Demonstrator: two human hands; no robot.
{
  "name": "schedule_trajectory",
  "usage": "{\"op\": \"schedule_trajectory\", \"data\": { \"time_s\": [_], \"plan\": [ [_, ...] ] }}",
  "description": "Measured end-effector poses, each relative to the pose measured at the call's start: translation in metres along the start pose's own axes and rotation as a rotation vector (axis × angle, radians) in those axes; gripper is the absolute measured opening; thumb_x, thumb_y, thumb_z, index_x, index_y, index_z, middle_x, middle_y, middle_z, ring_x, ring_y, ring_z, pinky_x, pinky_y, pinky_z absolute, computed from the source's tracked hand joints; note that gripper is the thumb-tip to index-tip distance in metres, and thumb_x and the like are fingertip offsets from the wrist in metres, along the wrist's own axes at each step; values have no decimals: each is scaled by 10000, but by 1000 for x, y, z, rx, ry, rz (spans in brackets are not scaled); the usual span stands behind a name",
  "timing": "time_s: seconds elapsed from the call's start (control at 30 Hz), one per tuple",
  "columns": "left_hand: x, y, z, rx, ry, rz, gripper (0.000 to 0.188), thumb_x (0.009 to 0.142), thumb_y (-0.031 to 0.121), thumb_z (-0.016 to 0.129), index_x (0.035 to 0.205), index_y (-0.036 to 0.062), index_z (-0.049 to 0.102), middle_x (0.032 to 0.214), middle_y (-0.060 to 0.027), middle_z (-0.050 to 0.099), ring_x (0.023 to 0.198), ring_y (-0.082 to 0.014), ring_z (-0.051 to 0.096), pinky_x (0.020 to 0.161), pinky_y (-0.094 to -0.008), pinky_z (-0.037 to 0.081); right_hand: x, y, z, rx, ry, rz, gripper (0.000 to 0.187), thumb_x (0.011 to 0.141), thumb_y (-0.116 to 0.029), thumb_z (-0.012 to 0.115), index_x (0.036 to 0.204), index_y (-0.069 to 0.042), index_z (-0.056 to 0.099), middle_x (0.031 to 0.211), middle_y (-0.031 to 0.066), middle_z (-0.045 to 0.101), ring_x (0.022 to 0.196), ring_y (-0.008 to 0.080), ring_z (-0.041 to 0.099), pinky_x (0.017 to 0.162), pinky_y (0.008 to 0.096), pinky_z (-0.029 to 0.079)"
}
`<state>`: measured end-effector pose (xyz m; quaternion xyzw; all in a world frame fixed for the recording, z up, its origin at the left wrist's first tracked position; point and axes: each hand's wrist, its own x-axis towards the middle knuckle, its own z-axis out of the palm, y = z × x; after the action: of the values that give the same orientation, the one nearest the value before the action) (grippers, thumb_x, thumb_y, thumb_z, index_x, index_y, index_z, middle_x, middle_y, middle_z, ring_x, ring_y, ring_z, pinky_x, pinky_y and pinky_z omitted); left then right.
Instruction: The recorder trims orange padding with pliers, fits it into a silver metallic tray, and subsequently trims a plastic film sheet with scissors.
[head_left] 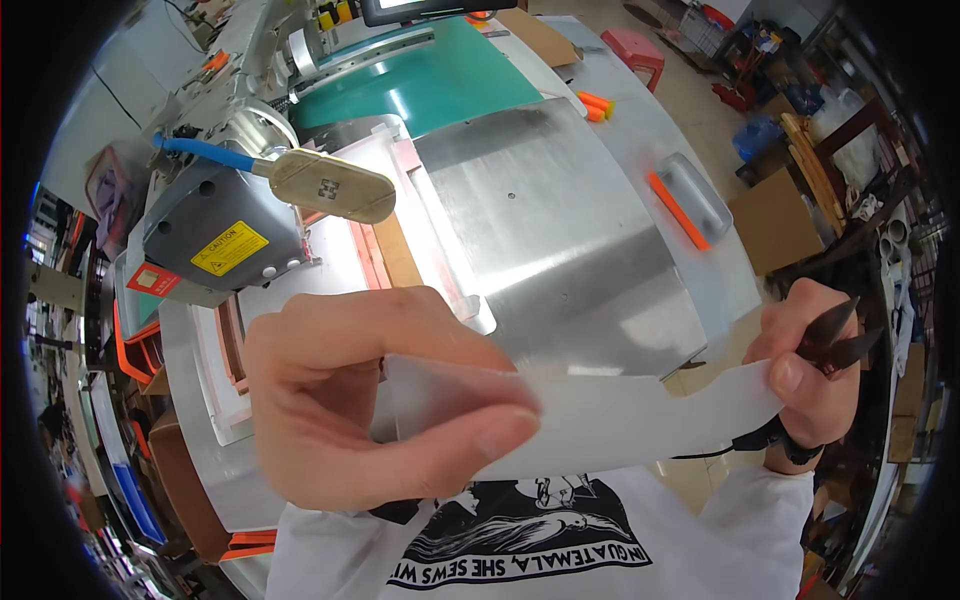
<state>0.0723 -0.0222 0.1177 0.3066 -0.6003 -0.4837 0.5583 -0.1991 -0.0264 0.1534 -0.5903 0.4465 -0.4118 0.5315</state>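
Observation:
Close in front of me, a translucent white strip (640, 410) with a notched upper edge stretches between both hands. My left hand (310, 390) is closed, its thumb and index finger pinching the strip's left part, which is slightly blurred. At the other end, my right hand (812, 400) holds the strip under its thumb. That same hand also grips a pair of small dark snips (838, 335), whose two blades point away to the right and stand apart. The handles of the snips are hidden in the fingers.
Beyond my hands lies a steel plate (560, 210), with a green panel (440, 80) behind it. A grey machine head (190, 225) and a beige oval paddle (335, 187) stand at left, over white-and-pink frames (375, 250). At right sits a grey tray with an orange edge (690, 200).

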Motion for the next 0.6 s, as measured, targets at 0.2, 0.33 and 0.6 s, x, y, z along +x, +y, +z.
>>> {"op": "schedule_trajectory", "data": {
  "time_s": [0.2, 0.33, 0.6],
  "plan": [
    [1, -3, 15, -122, -44, -21, 273, 821, 180, 610, 864, -88, 638, 685, -148, 635, 564, -171, 591, 552, -258, 440, -1, -4, 11, 53, -29, 67, 165, 706, -94, 709, 731, -9, 570, 620, 46, 578, 522, 48, 446, 486, 202, 308],
    [-3, 5, 8, -44, -153, -124, 276, 857, 148, 558, 892, -108, 654, 723, -183, 669, 636, -205, 656, 620, -264, 513, 5, 2, 13, -34, -72, -26, 442, 731, -392, 716, 800, 10, 545, 575, -1, 494, 451, 24, 357, 432, 176, 245],
    [-1, -6, 9, -116, -272, 45, 127, 745, 2, 636, 794, -114, 654, 687, -201, 658, 556, -200, 647, 484, -230, 494, 45, -14, 0, -392, -527, -420, 613, 647, -476, 800, 856, 74, 627, 644, 54, 602, 427, 49, 395, 374, 185, 250]
  ]
}}
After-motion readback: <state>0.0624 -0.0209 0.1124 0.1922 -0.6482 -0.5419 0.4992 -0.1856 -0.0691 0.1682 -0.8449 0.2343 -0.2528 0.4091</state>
